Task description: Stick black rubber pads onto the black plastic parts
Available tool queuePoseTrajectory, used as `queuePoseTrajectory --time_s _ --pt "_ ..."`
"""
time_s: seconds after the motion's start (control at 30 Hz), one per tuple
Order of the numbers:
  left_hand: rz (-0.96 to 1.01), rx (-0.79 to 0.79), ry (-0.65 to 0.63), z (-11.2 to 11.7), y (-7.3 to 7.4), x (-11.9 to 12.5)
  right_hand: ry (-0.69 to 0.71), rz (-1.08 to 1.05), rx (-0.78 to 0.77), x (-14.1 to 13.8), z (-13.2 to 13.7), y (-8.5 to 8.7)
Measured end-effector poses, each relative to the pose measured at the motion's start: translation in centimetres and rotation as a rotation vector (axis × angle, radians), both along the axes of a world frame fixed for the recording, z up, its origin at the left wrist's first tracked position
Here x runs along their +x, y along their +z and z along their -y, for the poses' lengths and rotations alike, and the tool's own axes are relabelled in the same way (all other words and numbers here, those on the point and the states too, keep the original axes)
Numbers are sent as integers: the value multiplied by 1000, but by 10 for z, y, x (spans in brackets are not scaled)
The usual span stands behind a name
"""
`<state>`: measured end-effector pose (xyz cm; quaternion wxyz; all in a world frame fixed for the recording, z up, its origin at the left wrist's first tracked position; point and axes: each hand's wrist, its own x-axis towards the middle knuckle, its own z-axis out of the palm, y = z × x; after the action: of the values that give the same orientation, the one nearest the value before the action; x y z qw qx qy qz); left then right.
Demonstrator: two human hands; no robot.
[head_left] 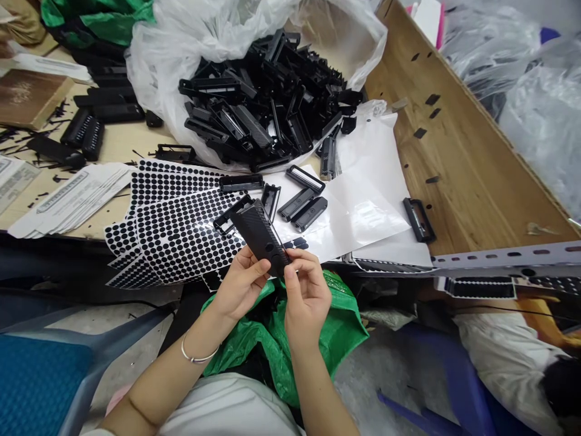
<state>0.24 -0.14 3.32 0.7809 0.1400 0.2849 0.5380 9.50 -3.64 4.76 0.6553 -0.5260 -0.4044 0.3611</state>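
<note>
Between both hands, tilted over the table's front edge, is a long black plastic casing [259,233] with a textured face and a round dark spot near its lower end. My left hand [245,281] grips its lower left side, thumb on the face. On the other side, my right hand [306,287] pinches the lower end with thumb and fingers. Just beyond lie loose black plastic frames [240,183] and two black casings [311,213] on white sheets. To the left, sheets of round black stickers [181,230] are fanned out and overhang the edge.
A clear plastic bag [158,79] full of black plastic parts [258,103] stands behind. A wooden board [454,139] walls the right side. Flattened white boxes [72,197] lie at left. A green bag [340,321] is below my hands, and a blue chair [40,381] stands lower left.
</note>
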Motion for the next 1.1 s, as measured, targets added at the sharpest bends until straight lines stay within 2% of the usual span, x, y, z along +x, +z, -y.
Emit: queuePoseTrajectory --time_s 0.33,0.57,0.87,1.1 --pt "0 -20 -10 0 1 0 -28 42 -33 3 1 4" --pt "-50 -27 -6 1 -5 -2 56 26 -123 4 1 8" --pt "-68 -39 15 1 -4 -4 27 35 -103 6 -2 5" --pt "-73 -3 -15 2 -5 -7 115 -9 -230 15 -2 5"
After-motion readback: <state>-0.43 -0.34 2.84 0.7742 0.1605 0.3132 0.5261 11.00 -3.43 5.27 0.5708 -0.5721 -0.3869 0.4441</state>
